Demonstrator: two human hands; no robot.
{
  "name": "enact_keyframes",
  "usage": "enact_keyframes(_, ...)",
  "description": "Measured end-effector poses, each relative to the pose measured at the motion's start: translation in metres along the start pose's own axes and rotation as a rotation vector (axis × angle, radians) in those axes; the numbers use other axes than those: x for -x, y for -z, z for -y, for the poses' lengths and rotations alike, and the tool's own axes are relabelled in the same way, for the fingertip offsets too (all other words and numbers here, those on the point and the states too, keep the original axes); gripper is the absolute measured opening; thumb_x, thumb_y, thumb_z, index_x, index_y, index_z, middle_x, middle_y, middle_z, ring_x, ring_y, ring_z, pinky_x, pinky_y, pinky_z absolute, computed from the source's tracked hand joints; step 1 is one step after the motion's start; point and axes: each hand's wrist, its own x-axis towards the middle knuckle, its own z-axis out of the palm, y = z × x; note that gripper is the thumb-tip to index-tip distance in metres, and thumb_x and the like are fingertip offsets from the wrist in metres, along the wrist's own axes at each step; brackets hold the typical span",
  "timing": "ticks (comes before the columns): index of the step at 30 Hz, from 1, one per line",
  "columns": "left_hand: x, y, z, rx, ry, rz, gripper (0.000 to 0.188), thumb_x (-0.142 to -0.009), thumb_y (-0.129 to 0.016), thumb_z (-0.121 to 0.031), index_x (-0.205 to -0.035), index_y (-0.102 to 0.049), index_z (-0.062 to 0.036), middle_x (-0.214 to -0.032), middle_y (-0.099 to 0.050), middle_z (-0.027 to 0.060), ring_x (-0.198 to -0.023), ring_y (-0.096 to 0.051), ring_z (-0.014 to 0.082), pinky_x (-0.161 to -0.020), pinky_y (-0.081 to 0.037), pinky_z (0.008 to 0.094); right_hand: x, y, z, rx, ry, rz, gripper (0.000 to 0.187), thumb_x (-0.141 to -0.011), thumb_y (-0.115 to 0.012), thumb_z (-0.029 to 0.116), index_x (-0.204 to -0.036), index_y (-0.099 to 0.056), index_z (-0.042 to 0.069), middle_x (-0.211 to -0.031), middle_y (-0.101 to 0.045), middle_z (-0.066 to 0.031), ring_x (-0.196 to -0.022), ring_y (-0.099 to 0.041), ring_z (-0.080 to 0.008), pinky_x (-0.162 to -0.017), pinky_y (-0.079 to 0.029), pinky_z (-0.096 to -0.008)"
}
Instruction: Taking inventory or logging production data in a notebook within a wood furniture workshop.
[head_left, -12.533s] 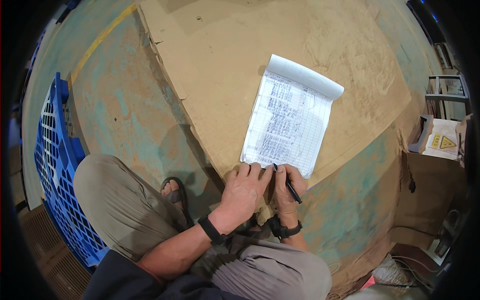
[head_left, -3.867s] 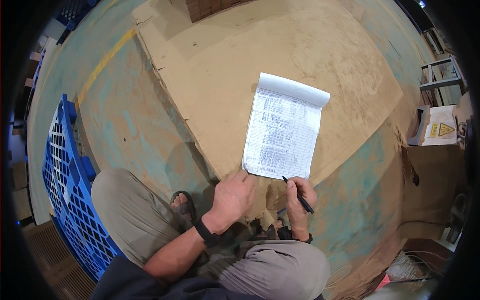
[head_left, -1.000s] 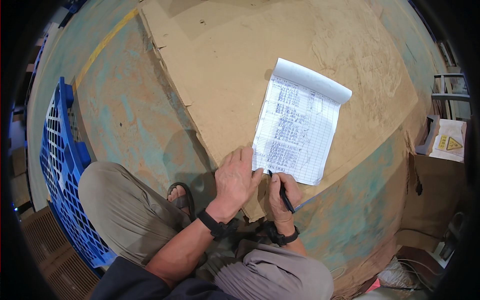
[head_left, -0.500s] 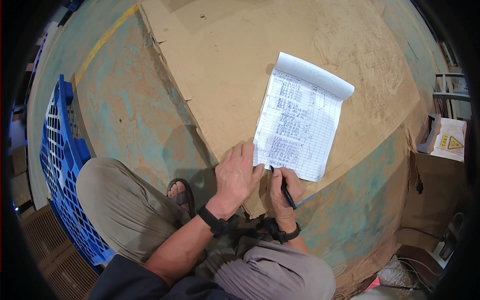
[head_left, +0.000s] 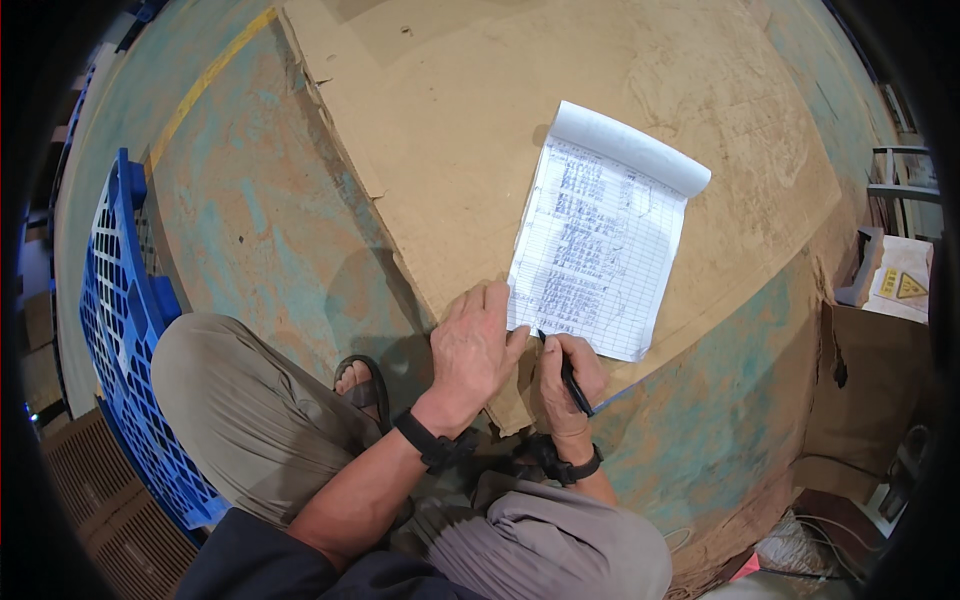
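Resting at lower centre frame, the left hand (head_left: 468, 347) lays extended fingers against the lower-left corner of the mid-frame ruled writing pad (head_left: 600, 240), long axis leaning up-right from both hands; the right hand (head_left: 586, 370), nearer its midline, grips a black pen (head_left: 574, 388)

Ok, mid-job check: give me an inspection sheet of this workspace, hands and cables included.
Surface: worn cardboard sheet, torn along its left edge.
Job's things: ruled pad, handwritten, top curled back; black pen, tip at the pad's lower edge.
Clutter: brown carton at right; above it, white panel with yellow warning label.
Hands: left hand on the cardboard, thumb at the pad's lower-left corner; right hand grips the pen.
Cables: thin dark cable, lower right.
Surroundings: blue plastic pallet on edge, left; greenish floor, yellow line.
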Motion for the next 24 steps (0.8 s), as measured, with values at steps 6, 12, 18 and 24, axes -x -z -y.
enact_keyframes(6, 0.0009, 0.0002, 0.0012, -0.002, -0.003, -0.002, 0.044, -0.084, -0.081, -0.024, -0.115, -0.057, -0.0049, -0.105, -0.064, 0.0159, -0.103, -0.063, 0.0376, -0.083, -0.053, 0.0475, 0.0049, 0.0011, -0.0029, 0.01, -0.012, -0.022, 0.005, -0.091, -0.071, 0.002, -0.09, -0.067, -0.001, -0.076, -0.064, -0.0154, -0.065, -0.063, -0.0299, -0.062, -0.05, -0.0367)
enact_keyframes(12, 0.0002, 0.0012, -0.0002, -0.001, 0.009, 0.0, 0.044, -0.084, -0.081, -0.024, -0.115, -0.057, -0.0051, -0.104, -0.064, 0.0157, -0.103, -0.064, 0.0374, -0.083, -0.053, 0.0475, 0.0039, 0.0017, -0.0026, 0.018, -0.015, -0.001, 0.005, -0.091, -0.071, 0.001, -0.091, -0.067, -0.002, -0.077, -0.065, -0.0155, -0.066, -0.063, -0.0304, -0.063, -0.05, -0.037)
enact_keyframes(18, 0.0001, 0.0017, 0.0002, 0.007, 0.009, 0.005, 0.044, -0.084, -0.081, -0.023, -0.116, -0.057, -0.0048, -0.105, -0.064, 0.0158, -0.103, -0.063, 0.0374, -0.084, -0.053, 0.0479, 0.0022, 0.0004, -0.0004, 0.018, -0.011, -0.021, 0.004, -0.091, -0.07, 0.001, -0.091, -0.067, -0.002, -0.077, -0.064, -0.0157, -0.065, -0.063, -0.0304, -0.062, -0.05, -0.0374)
enact_keyframes(24, 0.0004, 0.0025, 0.0001, 0.01, 0.002, 0.004, 0.045, -0.084, -0.081, -0.023, -0.117, -0.057, -0.0044, -0.106, -0.064, 0.0161, -0.104, -0.064, 0.0379, -0.085, -0.053, 0.0477, 0.0033, 0.0026, -0.0002, 0.032, -0.025, 0.001, 0.004, -0.091, -0.069, 0.001, -0.09, -0.066, -0.002, -0.077, -0.064, -0.0158, -0.066, -0.063, -0.0301, -0.062, -0.05, -0.0377)
